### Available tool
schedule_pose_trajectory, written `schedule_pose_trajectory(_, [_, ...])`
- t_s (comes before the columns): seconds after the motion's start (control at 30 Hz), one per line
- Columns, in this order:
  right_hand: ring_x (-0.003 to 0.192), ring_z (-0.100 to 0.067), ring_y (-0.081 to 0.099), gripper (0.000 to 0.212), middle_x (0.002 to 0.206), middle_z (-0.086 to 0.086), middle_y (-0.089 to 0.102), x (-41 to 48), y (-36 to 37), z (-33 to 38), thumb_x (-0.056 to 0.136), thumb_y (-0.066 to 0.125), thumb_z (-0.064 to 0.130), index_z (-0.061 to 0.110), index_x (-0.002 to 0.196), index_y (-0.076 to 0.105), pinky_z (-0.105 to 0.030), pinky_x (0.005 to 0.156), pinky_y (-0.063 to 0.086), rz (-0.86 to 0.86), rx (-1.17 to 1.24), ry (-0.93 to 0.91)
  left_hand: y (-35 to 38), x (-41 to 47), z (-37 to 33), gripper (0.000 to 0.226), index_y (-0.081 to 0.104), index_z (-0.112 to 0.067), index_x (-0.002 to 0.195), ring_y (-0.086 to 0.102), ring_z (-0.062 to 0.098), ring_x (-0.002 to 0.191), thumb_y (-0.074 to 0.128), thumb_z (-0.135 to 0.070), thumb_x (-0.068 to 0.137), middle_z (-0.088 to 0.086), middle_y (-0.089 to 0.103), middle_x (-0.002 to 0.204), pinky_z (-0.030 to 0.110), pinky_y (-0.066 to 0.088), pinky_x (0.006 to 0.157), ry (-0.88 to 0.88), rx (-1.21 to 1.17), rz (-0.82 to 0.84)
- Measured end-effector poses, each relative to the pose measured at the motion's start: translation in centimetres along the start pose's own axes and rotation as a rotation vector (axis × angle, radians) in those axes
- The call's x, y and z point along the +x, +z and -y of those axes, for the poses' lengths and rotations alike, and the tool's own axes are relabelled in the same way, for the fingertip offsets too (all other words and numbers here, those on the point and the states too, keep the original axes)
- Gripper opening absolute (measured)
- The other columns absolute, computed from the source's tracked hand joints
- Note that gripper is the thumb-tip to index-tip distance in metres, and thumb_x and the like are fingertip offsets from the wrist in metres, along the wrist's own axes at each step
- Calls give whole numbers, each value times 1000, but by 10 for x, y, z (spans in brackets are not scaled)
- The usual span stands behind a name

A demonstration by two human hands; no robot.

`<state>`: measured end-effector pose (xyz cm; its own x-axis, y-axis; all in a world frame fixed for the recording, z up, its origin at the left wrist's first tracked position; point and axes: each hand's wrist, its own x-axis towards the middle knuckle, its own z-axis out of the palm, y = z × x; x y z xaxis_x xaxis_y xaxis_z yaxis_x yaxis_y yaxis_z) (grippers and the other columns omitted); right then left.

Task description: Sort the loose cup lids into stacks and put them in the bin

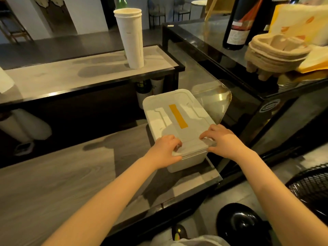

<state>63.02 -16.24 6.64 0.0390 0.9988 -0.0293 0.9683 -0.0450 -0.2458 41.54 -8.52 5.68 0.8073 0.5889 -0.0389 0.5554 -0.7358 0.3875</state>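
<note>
Head view: left hand [166, 150] and right hand [225, 142] clasp bin lid [193, 110] at near rim; I judge it light, stiff, slick.

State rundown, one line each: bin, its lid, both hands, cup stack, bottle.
bin: covered, lid on top.
lid: on the bin, held at its near edge.
left hand: grips the lid's near edge.
right hand: grips the lid's near edge.
cup stack: upright, nested.
bottle: upright.
</note>
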Motion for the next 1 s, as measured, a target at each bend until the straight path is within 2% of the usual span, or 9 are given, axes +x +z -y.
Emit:
schedule_pose_trajectory(0.07, [106, -11, 40, 40, 100, 10, 39, -2, 4, -1, 81, 70, 25, 31, 119, 57, -25, 87, 32, 15, 18, 16, 4, 0, -1, 33, 58, -13, 110, 49, 20, 98, 63, -33, 84, -1, 48, 97, 28, 36, 81, 15, 31, 19])
schedule_pose_trajectory(0.17, [106, -14, 42, 42, 98, 9, 38, -6, 13, 0, 80, 71, 29, 30, 119, 58, -24, 85, 31, -38, -6, 5, 7, 0, -4, 33, 58, -15, 111, 46, 20, 103, 61, -35, 85, 2, 49, 106, 32, 36, 86, 17, 114, 45])
schedule_pose_trajectory(0.37, [100, -11, 42, 43, 97, 7, 44, -8, 20, -2, 77, 74, 28, 26, 118, 63, -21, 75, 40, -116, 42, 20, 6, 5, -2, 37, 61, -14, 116, 46, 22, 101, 61, -35, 86, 3, 48, 103, 30, 34, 81, -5, 96, 49])
schedule_pose_trajectory(0.57, [112, -12, 40, 43, 112, 4, 45, 19, 7, -1, 85, 67, 29, 30, 127, 57, -24, 80, 38, -8, 34, 134, 2, 26, 2, 51, 52, -15, 132, 45, 25, 111, 60, -37, 87, 9, 48, 116, 30, 36, 90, -65, 85, 38])
schedule_pose_trajectory(0.7, [110, -12, 42, 42, 110, 6, 44, 28, 0, 1, 84, 68, 30, 31, 124, 58, -28, 82, 43, 18, 25, 147, 4, 30, 9, 53, 49, -17, 135, 44, 25, 112, 61, -37, 87, 9, 47, 118, 30, 37, 93, -93, 56, 22])
schedule_pose_trajectory(0.87, [115, -16, 41, 38, 119, 3, 45, 32, -5, 2, 85, 63, 26, 30, 122, 54, -33, 87, 46, 88, -11, 123, 2, 29, 12, 49, 53, -16, 132, 45, 21, 108, 59, -36, 88, 7, 49, 114, 30, 36, 91, -89, 13, 27])
schedule_pose_trajectory(0.93, [115, -16, 43, 37, 121, 5, 48, 36, -8, 8, 86, 60, 32, 30, 123, 54, -34, 89, 45, 103, -2, 102, -3, 25, 12, 40, 60, -12, 122, 48, 20, 107, 59, -33, 89, 6, 54, 112, 28, 38, 89, -68, -47, -17])
schedule_pose_trajectory(1.0, [112, -13, 46, 39, 120, 6, 52, 41, -12, 15, 87, 57, 40, 31, 125, 53, -31, 85, 44, 68, 21, 76, -9, 22, 17, 34, 63, -9, 117, 51, 19, 107, 58, -29, 90, 5, 58, 112, 27, 39, 90, -73, -95, -139])
